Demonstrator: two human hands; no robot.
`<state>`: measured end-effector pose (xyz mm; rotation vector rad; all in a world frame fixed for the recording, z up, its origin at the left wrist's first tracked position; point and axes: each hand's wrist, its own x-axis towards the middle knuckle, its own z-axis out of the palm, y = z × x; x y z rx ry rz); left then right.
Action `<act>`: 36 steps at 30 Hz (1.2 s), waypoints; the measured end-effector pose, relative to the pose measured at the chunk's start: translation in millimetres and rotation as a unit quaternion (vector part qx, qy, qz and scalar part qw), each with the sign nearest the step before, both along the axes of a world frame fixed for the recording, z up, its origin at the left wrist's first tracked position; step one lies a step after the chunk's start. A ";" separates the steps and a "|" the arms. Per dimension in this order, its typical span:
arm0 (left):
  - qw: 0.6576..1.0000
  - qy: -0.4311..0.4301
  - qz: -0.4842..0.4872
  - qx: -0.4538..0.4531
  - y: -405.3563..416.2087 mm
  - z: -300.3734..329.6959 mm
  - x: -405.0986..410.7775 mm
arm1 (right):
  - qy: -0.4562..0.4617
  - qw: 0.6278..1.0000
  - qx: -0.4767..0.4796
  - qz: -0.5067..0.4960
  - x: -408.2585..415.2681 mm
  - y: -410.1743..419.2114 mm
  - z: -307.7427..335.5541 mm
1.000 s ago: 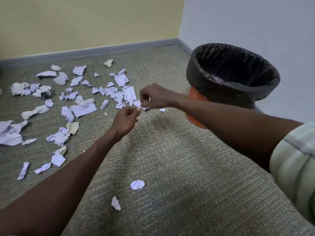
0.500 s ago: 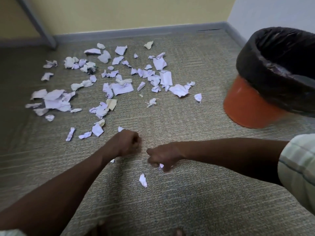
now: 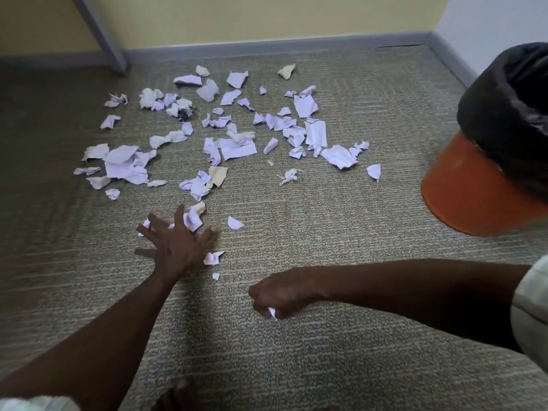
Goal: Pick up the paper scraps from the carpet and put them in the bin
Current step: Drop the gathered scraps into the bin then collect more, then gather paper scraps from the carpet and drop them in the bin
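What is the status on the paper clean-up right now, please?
Left hand open, fingers spread over scraps near it. Right hand gripping a small scrap. Many paper scraps on carpet. Bin unobstructed, far right.

A single head-worn wide-angle view looks forward and steeply down at the carpet (image 3: 326, 336), close above both forearms. It faces a room corner; the skirting (image 3: 267, 47) runs along the top, and the bin (image 3: 489, 179) is cut off at the right edge.
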<state>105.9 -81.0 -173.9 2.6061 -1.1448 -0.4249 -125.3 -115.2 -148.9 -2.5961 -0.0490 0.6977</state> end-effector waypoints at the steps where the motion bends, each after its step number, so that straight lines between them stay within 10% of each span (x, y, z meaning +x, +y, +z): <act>1: 1.000 0.004 0.005 0.010 -0.2 0.6 4.5 | 0.003 1.000 -0.003 -0.023 4.7 -2.8 1.7; 13: 0.998 0.059 -0.012 -0.019 -23.4 -20.4 44.3 | -0.124 0.888 -0.051 -0.440 79.3 -69.5 0.9; 21: 0.968 -0.126 -0.195 -0.095 -10.9 -37.4 41.9 | -0.142 0.934 -0.131 -0.301 97.1 -29.3 -22.0; 30: 0.961 -0.144 -0.220 -0.089 -0.5 -27.6 32.0 | -0.279 0.938 -0.188 -0.089 90.5 6.4 -51.1; 36: 0.977 -0.082 -0.158 -0.114 1.3 -23.1 33.5 | -0.207 0.956 -0.073 -0.195 88.9 -10.3 -48.5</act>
